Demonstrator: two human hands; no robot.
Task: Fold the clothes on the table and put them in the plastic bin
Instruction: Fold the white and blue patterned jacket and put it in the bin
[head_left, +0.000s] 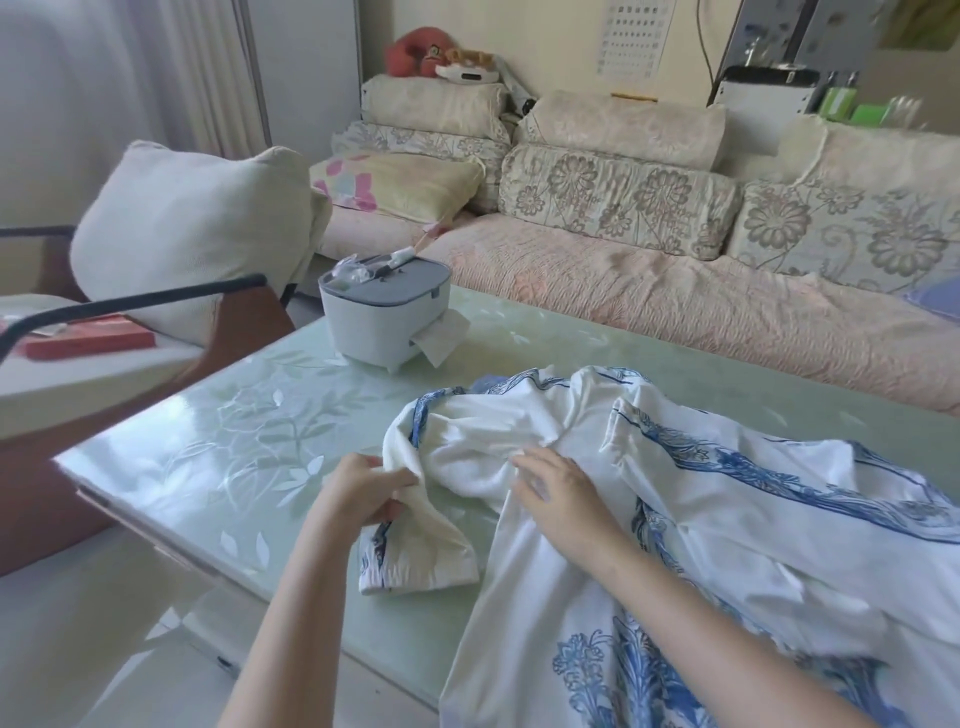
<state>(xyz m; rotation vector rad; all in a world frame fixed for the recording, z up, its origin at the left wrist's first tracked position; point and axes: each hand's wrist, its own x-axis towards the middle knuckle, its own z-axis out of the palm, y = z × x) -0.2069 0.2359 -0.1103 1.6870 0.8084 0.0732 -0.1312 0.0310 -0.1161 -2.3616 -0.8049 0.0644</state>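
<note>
A white garment with blue floral print (727, 519) lies crumpled over the right half of the pale green glass table (234, 441). Its sleeve hangs toward the near left, the cuff resting on the glass. My left hand (363, 491) pinches a fold of the sleeve near the shoulder. Fingers spread, my right hand (558, 493) lies flat on the white cloth just to the right. No plastic bin is in view.
A small white and grey tissue box (384, 317) with a tissue sticking out stands at the far left of the table. A flower-patterned sofa (675, 291) runs behind the table. A chair with a cream cushion (192, 234) stands to the left.
</note>
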